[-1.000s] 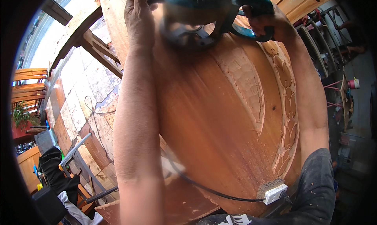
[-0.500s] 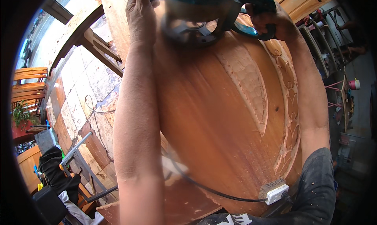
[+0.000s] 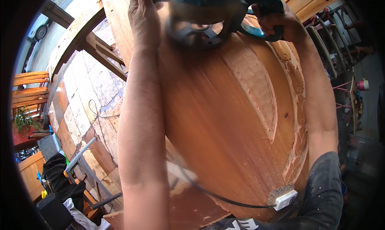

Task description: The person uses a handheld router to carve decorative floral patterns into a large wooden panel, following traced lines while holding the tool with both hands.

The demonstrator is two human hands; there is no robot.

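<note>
A teal wood router (image 3: 200, 13) with a dark round base stands on a large brown wooden panel (image 3: 200, 121) at the top of the view. My left hand (image 3: 143, 13) is closed around the knob on its left side, fingers partly cut off by the upper edge. With my right hand (image 3: 280, 23) I grip the D-shaped handle on its other side. A pale, leaf-shaped hollow (image 3: 254, 83) is carved in the panel, and a scalloped carved band (image 3: 298, 105) follows its right edge. The router's bit is not clearly visible.
A white power socket (image 3: 285, 200) with a black cable (image 3: 224, 199) lies on the panel's near end. Left of my arm are a metal frame (image 3: 82, 154), a slatted wooden bench (image 3: 30, 97) and a patterned tile floor (image 3: 76, 109). Shelving (image 3: 327, 49) stands at the right.
The carved panel and socket appear slightly lower and to the right in view. A vehicle wheel has come into sight at the upper left. Both hands keep their hold on the router.
</note>
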